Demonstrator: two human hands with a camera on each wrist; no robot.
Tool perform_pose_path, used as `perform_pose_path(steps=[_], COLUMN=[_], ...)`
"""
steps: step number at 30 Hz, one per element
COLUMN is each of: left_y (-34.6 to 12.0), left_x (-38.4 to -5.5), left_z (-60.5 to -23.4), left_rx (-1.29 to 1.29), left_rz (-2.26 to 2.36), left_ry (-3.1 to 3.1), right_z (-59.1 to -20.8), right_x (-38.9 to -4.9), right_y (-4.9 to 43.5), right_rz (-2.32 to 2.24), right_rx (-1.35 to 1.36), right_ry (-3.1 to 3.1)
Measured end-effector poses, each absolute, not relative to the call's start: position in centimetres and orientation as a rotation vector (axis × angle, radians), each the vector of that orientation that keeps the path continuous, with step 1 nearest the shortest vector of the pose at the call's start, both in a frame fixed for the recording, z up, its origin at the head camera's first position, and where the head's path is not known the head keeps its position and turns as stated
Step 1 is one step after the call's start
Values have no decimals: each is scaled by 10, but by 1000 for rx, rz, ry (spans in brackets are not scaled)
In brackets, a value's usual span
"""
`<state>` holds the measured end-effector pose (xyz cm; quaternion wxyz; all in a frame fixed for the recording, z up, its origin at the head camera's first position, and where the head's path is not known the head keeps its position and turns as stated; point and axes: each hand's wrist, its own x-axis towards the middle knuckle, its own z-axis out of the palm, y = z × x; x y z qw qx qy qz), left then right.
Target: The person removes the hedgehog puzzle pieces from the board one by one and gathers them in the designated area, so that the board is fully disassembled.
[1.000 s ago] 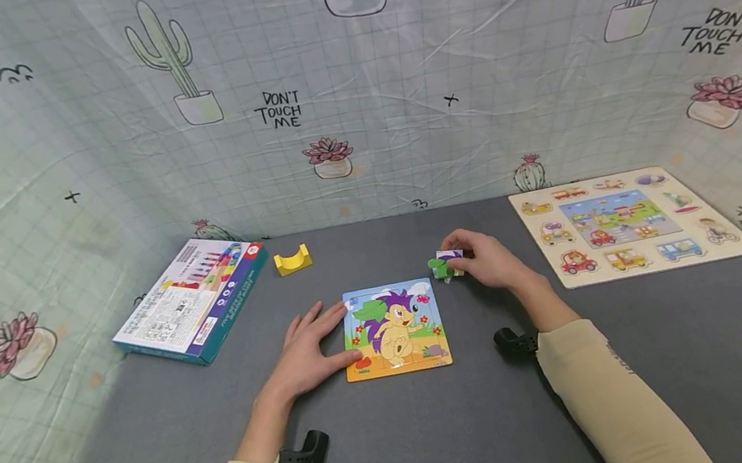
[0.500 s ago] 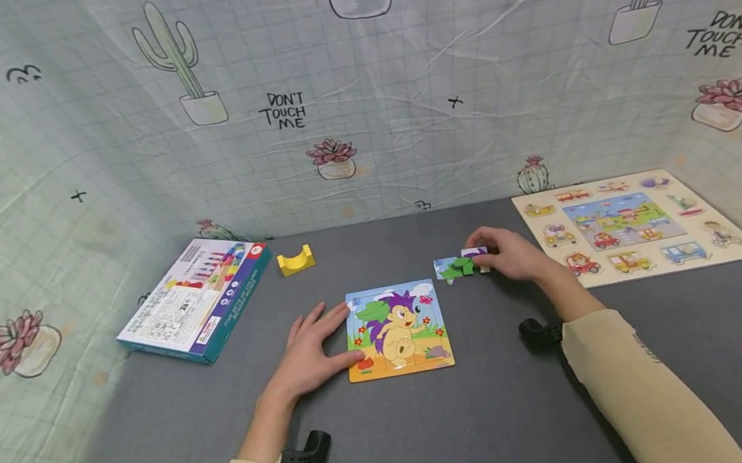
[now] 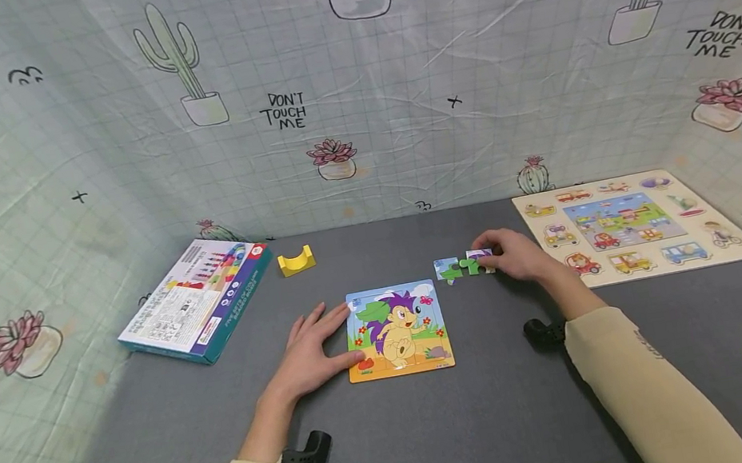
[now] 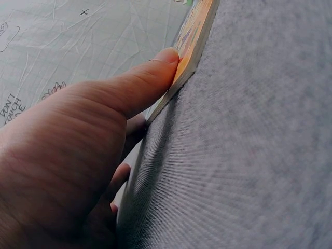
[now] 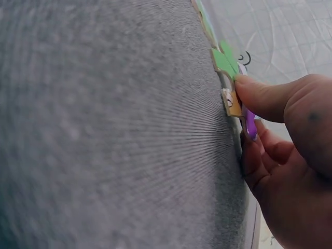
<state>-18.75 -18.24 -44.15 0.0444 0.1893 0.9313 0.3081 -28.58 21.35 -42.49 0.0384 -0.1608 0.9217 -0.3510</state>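
Observation:
A square puzzle board (image 3: 397, 331) printed with a purple-spined hedgehog lies flat on the grey table. My left hand (image 3: 307, 356) rests against its left side, fingers stretched out, the thumb (image 4: 150, 78) on the board's lower left corner. Just beyond the board's upper right corner, my right hand (image 3: 514, 253) pinches a green and purple puzzle piece (image 3: 481, 261) between thumb and fingers. To the left of that piece lies a blue and green puzzle piece (image 3: 447, 269). In the right wrist view, a small orange and white patch (image 5: 232, 102) shows below the thumb tip; whether it is a separate piece, I cannot tell.
At the back left lies a boxed set (image 3: 196, 300) with a teal side, and a yellow arched block (image 3: 296, 261) is to its right. A wooden vehicle puzzle board (image 3: 639, 266) lies at the back right. Fabric printed with cacti (image 3: 373, 150) hangs behind the table (image 3: 412, 443).
My right hand has moved to the right along the table with the green and purple puzzle piece, and the blue and green piece has come into sight. My left hand stays put.

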Motion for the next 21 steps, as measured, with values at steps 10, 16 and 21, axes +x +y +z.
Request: perform_pose_path(steps=[10,16,21], left_y=[-183,-184,-184], left_x=[-188,-188,-188], left_z=[-443,-443,-443], left_rx=[597,602,603], left_rz=[954,960,959], left_ry=[2849,2852,2853], right_z=[-427,-426,-426], right_x=[-284,-283,-284], right_y=[214,212,210], right_rz=[-977,-961,-952], right_rx=[-521,-496,-486], right_ry=[2878,2877,2879])
